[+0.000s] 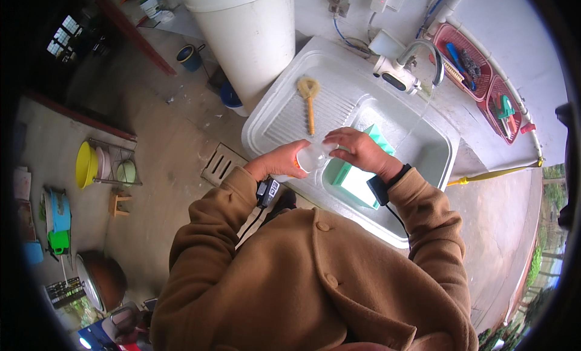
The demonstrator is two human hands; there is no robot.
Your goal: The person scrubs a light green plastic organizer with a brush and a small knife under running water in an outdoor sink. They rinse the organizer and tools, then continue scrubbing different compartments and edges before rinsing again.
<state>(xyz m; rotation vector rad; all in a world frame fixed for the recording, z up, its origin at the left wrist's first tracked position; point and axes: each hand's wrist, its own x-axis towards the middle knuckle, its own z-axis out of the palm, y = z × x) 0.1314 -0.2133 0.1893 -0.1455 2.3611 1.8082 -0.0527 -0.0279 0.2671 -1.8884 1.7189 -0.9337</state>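
Note:
Over the near left edge of the sink, my left hand (281, 161) is closed round a small clear cup-like container (311, 158) with a pale round end. My right hand (358, 150) has its fingers bent at the container's other side, where something clear shows; what exactly they pinch is hard to make out. A mint-green and white box-like object (357, 184) sits in the sink basin below my right wrist. Beyond my hands, a round-headed brush (310, 103) with a wooden handle lies on the ribbed drainboard (275, 118).
A thin stream of water runs from the curved faucet (407, 63) into the basin. Red baskets (463, 60) with brushes and scrubbers hang on the wall at right. A tall white bucket (245, 42) stands behind the sink. Yellow and green basins (88, 163) sit on a rack at left.

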